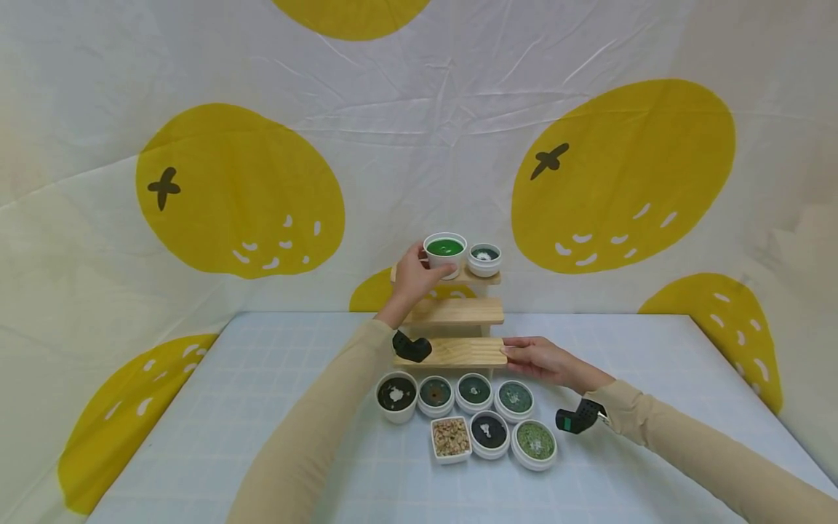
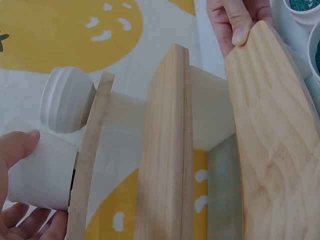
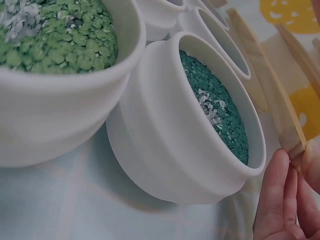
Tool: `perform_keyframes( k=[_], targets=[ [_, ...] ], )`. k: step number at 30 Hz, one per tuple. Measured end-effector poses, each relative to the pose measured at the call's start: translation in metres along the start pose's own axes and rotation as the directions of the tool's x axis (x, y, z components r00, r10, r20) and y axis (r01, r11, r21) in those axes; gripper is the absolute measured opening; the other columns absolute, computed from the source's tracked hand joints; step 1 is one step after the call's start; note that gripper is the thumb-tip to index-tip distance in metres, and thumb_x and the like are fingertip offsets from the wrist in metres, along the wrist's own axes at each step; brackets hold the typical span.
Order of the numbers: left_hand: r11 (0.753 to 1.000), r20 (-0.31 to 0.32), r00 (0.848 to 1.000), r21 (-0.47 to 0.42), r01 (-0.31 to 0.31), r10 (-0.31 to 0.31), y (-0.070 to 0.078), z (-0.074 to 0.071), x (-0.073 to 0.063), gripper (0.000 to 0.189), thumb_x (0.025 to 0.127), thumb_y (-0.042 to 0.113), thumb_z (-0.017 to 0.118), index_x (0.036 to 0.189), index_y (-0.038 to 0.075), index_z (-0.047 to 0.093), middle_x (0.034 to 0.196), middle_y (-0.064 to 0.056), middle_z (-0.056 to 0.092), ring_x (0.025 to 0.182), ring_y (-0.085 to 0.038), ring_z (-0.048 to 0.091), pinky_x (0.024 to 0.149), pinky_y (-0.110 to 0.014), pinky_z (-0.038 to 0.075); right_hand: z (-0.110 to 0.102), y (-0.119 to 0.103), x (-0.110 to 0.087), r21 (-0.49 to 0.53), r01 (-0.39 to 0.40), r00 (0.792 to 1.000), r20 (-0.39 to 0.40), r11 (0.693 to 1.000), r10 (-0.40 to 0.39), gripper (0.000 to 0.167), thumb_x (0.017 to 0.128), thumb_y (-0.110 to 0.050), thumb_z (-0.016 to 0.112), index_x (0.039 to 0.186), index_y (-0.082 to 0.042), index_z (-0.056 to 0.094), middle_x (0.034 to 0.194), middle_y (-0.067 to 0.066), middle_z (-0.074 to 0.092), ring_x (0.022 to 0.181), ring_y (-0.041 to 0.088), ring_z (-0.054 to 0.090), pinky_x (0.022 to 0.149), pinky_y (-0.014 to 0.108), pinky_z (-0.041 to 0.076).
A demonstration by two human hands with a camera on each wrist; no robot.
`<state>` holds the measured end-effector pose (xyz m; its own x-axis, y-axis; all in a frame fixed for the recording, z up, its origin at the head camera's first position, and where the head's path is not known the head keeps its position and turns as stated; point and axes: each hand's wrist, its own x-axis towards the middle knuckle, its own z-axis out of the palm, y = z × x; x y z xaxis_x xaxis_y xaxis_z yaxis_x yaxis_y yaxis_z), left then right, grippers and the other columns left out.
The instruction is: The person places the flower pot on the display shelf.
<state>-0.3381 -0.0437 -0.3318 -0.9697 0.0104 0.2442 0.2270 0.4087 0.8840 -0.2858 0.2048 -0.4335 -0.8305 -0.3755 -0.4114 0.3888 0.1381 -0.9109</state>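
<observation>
My left hand (image 1: 416, 278) grips a white cup (image 1: 445, 247) with a bright green top, at the top step of a wooden tiered stand (image 1: 452, 311). In the left wrist view the cup (image 2: 44, 172) is right at the top board (image 2: 92, 150), thumb on one side and fingers on the other. Beside it on that board stands a round white pot (image 1: 484, 260) with dark green filling and a pale patch. My right hand (image 1: 546, 362) pinches the right end of the lowest board (image 1: 452, 353) between thumb and fingers.
In front of the stand sit several white pots with dark or green fillings, among them a taller cup (image 1: 396, 397) at left and a light green one (image 1: 535, 442). A square dish (image 1: 451, 439) holds tan bits. A patterned cloth (image 1: 419, 131) hangs behind.
</observation>
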Motion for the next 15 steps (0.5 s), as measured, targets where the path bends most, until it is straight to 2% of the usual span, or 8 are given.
perform_keyframes(
  k=[4,12,15],
  targets=[
    [1.0,0.023,1.0,-0.012,0.011,-0.011,0.0004,-0.0018,-0.0018,0.067,0.082,0.024,0.076,0.137,0.006,0.043,0.128,-0.015,0.057,0.11,-0.029,0.058,0.097,-0.038,0.051,0.0008,-0.0002,-0.0007,0.007,0.0,1.0,-0.004,1.0,0.0,0.059,0.099,-0.014,0.051,0.148,0.006,0.025,0.095,-0.001,0.068,0.083,0.006,0.065,0.077,0.019,0.056],
    [0.999,0.138,0.99,-0.028,0.017,-0.013,0.0021,-0.0048,-0.0053,0.069,0.086,0.024,0.07,0.143,0.009,0.033,0.14,-0.013,0.049,0.124,-0.028,0.052,0.107,-0.04,0.043,0.0022,-0.001,-0.0018,-0.007,0.004,1.0,-0.012,1.0,-0.004,0.06,0.099,-0.015,0.052,0.148,0.006,0.025,0.097,-0.002,0.068,0.084,0.006,0.065,0.078,0.019,0.056],
    [1.0,0.16,0.987,-0.02,0.02,-0.016,0.0035,-0.0064,-0.0077,0.07,0.087,0.026,0.069,0.145,0.012,0.032,0.144,-0.012,0.046,0.13,-0.028,0.048,0.11,-0.041,0.04,0.0024,-0.0014,-0.0019,-0.011,0.004,1.0,-0.015,1.0,-0.004,0.059,0.099,-0.016,0.052,0.148,0.005,0.026,0.097,-0.001,0.067,0.084,0.006,0.065,0.078,0.019,0.056]
  ],
)
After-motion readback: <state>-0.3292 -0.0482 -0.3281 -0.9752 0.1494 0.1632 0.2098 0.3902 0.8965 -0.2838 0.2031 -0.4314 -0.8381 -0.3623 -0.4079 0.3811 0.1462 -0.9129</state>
